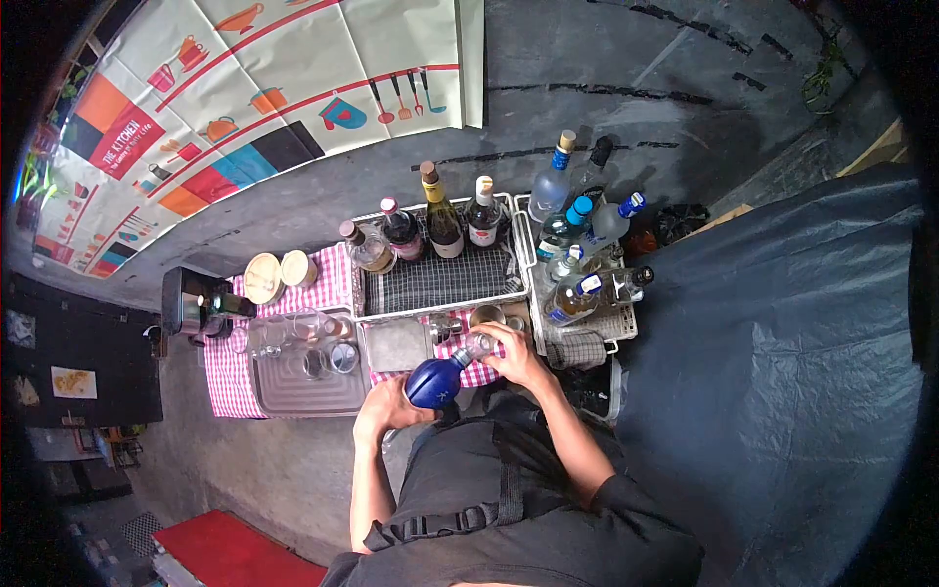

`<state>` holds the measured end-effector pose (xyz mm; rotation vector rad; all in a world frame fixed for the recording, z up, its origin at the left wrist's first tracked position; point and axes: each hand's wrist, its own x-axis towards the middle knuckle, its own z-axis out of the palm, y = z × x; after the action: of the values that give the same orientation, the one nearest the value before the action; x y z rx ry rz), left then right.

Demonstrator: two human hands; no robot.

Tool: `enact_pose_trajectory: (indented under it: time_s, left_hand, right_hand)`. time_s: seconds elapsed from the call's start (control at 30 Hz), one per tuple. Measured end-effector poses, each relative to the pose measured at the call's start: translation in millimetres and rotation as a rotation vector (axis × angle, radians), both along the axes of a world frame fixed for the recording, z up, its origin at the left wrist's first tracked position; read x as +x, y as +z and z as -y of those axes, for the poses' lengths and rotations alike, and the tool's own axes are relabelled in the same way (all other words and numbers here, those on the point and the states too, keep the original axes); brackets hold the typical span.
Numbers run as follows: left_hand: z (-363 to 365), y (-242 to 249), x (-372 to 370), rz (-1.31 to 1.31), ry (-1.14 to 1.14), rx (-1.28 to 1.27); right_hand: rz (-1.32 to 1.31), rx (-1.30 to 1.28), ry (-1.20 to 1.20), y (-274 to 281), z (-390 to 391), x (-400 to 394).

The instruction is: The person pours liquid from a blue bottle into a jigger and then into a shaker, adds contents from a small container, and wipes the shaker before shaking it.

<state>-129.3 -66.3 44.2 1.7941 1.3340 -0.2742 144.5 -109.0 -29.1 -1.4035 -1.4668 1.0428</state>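
My left hand [388, 404] is wrapped around the body of a dark blue bottle [433, 383]. The bottle lies tilted, its neck toward the upper right. At its mouth, the fingers of my right hand [511, 354] close around a small clear glass-like piece [478, 344]; whether this is a glass or a stopper is hard to make out. Just beyond my hands, a metal cup [445, 327] and another small metal vessel [486, 316] stand on a pink checked cloth [479, 375]. A flat grey board [398, 346] is left of them.
White wire baskets [440, 305] hold several bottles at the back, with more bottles [570, 298] at right. Several glasses [342, 356] stand on a ridged tray [313, 399] at left. Beyond it are two pale round containers [298, 268] and a black machine [186, 298]. Dark sheeting [773, 372] hangs right.
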Motion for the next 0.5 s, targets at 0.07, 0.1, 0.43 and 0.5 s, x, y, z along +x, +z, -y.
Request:
enact_pose_trajectory:
  time_s: [0.07, 0.1, 0.43, 0.5]
  left_hand:
    - [0, 3, 1, -0.002, -0.002, -0.006]
    - [0, 7, 3, -0.004, 0.005, -0.018]
    - [4, -10, -2, 0.064, 0.029, 0.008]
    - [9, -31, -8, 0.184, 0.063, 0.017]
  right_hand:
    - [0.007, 0.016, 0.007, 0, 0, 0]
    - [0.006, 0.016, 0.006, -1, 1, 0]
    - [-0.322, -0.113, -0.020, -25, 7, -1]
    - [-0.505, -0.184, -0.028, -33, 6, 0]
